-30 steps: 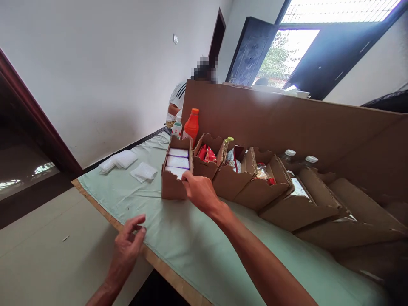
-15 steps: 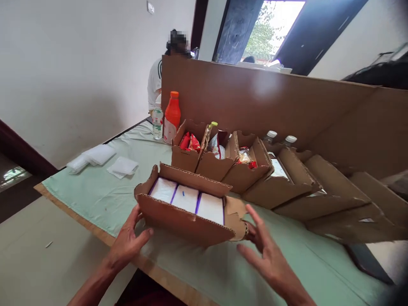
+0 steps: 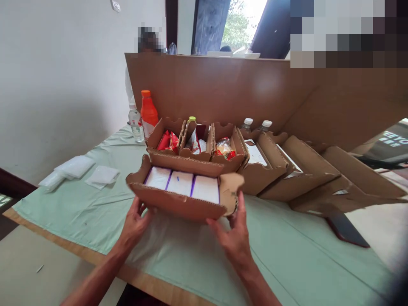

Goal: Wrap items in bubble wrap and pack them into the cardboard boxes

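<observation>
Cardboard box with three white packs inside is held at its two ends by the left hand and the right hand over the green tabletop.

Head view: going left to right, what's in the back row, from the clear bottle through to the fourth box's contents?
Clear bottle → orange bottle → red packets → pale packet → clear-wrapped item → flat white item.

Daylight glares through the opening (partly washed out).
</observation>
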`<state>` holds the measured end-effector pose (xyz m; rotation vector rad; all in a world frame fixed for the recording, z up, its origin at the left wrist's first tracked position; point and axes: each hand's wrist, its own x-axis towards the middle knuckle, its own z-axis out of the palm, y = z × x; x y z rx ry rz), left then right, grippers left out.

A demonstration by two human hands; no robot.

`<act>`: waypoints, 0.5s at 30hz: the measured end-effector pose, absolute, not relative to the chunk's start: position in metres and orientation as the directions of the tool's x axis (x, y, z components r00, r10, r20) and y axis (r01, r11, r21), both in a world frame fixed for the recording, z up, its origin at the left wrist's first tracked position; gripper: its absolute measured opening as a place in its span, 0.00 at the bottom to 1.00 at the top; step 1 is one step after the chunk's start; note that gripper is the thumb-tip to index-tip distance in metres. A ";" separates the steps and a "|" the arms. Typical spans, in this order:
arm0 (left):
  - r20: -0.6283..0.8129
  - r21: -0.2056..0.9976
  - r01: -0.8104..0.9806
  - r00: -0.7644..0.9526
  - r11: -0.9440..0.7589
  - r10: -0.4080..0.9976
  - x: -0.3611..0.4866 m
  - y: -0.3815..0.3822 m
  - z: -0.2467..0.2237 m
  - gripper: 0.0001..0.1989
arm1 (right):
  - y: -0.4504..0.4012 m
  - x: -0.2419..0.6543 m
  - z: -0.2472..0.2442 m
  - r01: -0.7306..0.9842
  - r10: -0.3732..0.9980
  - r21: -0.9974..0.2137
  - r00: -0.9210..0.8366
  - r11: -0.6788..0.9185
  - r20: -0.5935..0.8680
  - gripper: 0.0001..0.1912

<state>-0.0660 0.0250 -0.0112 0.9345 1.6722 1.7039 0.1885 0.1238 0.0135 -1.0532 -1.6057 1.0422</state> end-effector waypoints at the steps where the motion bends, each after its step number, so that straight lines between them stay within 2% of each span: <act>1: 0.100 0.994 0.088 -0.559 -0.061 0.823 -0.065 0.039 -0.009 0.27 | 0.132 0.191 0.014 0.175 0.955 -0.947 -0.171 0.270 0.240 0.59; 4: 0.124 0.984 0.173 -0.489 -0.043 0.863 -0.061 0.071 -0.013 0.28 | 0.145 0.201 0.000 0.216 0.975 -0.954 -0.121 0.206 0.184 0.51; 8: 0.146 0.958 0.287 -0.531 0.015 0.835 -0.053 0.067 -0.038 0.36 | 0.141 0.222 -0.041 0.417 0.977 -0.890 -0.179 0.183 0.117 0.37; 12: 0.226 0.838 0.539 -0.485 0.086 0.845 -0.034 0.031 -0.057 0.40 | 0.146 0.236 -0.063 0.592 0.976 -0.779 -0.183 0.208 0.121 0.34; 15: 0.241 0.774 0.631 -0.384 0.063 0.891 -0.021 0.005 -0.058 0.42 | 0.154 0.238 -0.066 0.643 0.964 -0.719 -0.207 0.262 0.166 0.33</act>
